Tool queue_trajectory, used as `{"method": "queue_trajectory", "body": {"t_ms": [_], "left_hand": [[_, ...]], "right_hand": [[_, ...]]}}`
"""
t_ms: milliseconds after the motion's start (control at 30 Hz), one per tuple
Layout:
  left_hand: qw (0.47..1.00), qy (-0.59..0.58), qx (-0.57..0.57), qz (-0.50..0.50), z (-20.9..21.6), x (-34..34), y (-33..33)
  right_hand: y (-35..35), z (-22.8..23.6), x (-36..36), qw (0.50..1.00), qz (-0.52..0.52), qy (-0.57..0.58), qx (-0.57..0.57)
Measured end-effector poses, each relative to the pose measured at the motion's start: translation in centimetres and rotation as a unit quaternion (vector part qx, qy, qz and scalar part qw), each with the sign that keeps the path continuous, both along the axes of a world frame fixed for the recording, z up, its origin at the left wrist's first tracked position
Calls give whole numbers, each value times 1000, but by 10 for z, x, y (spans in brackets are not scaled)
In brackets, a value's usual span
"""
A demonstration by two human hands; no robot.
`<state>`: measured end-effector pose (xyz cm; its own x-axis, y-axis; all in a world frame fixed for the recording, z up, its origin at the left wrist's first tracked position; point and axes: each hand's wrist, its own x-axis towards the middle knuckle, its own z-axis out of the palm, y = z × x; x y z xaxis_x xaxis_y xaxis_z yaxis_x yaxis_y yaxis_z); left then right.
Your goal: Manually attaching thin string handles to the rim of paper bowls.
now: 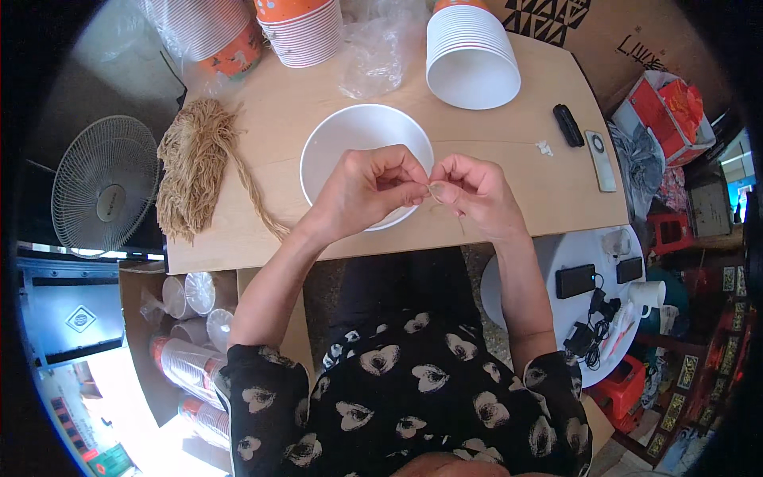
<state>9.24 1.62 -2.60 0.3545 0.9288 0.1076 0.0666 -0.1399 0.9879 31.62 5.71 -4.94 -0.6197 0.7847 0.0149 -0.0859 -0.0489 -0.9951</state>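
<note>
1. A tan tabletop (556,195) fills the middle of the room, with a standing fan (107,187) at its left and a round white side table (574,248) at its lower right.
2. Along the far side, a stack of white tubs (474,67) has been laid tilted with its opening toward the wearer, and orange-patterned tubs (302,36) are stacked near plastic wrapping (377,67).
3. A thin tan strand (435,191) is held in front of the body, its position overlapping the near right part of a white bowl (322,143); whether the bowl is touched cannot be told.
4. The strand is pinched by the left hand (364,191), thumb and forefinger closed narrowly, and by the right hand (482,197) in a similar close pinch, the fingertips almost meeting.
5. A large bundle of tan strands (195,171) is left lying on the tabletop's left side, one length trailing toward the left forearm.
6. As a judgement, the handling of this one strand is under way; no finished piece can be made out, and most of the material seems unworked.
</note>
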Motion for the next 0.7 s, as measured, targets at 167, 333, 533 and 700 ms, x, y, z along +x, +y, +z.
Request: {"method": "queue_trajectory", "body": {"t_ms": [167, 333, 533, 700], "left_hand": [[1000, -12, -3, 0, -4, -1, 0], [1000, -20, -18, -6, -2, -2, 1], [999, -36, -19, -5, -4, -2, 0], [999, -3, -31, 17, 1, 1, 0]], "right_hand": [[-5, -7, -3, 993, -10, 79, -91], [-7, -11, -2, 984, -16, 119, -131], [-10, 2, -4, 999, -41, 11, -13], [-10, -3, -4, 998, -45, 15, 32]]}}
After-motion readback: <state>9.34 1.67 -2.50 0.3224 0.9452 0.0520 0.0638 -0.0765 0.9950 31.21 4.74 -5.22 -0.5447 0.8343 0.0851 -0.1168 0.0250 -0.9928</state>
